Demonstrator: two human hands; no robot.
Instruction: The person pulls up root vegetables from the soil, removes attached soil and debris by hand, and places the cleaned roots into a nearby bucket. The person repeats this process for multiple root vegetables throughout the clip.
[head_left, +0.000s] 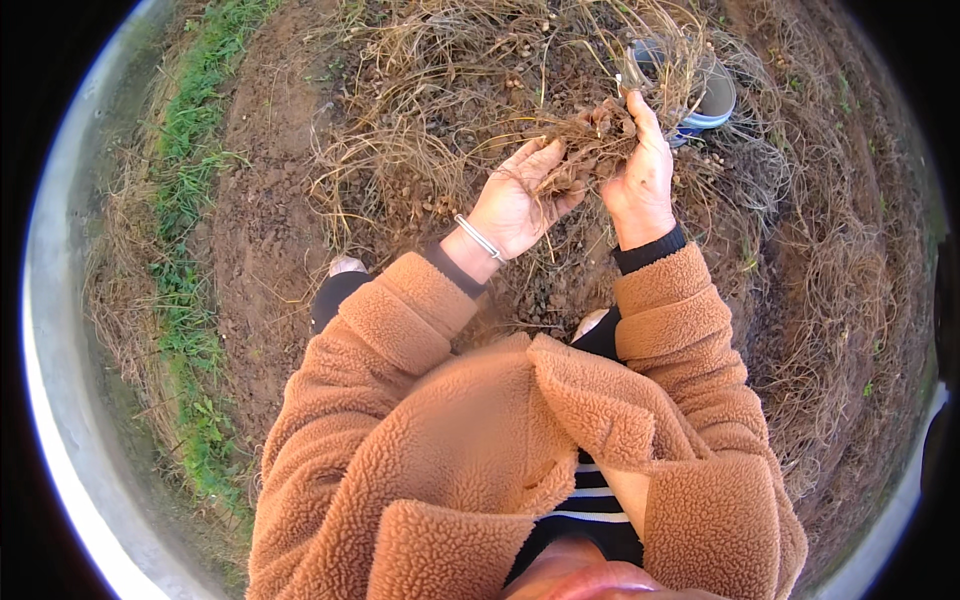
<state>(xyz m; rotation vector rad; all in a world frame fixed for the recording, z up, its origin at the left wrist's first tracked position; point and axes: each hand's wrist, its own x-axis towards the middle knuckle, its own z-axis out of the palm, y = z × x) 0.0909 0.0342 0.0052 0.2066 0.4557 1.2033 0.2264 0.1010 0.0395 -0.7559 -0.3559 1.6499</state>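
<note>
A clump of dried peanut plant roots (596, 146), with soil and pods tangled in it, is held up between my two hands. My left hand (525, 195), with a silver bangle at its wrist, has its thumb and fingers on the near left part of the clump. On the other side, my right hand (643, 169) grips the plant with its thumb upward; its other fingers are mostly hidden. Dry stems (675, 37) fan out above the right hand and pass in front of a bucket (709, 90).
Pulled peanut plants (405, 142) lie heaped across the ground ahead, with loose pods (435, 204) among them. Bare brown soil (259, 172) and a strip of green grass (187, 150) run along the left. More dried stems (840, 262) cover the right side.
</note>
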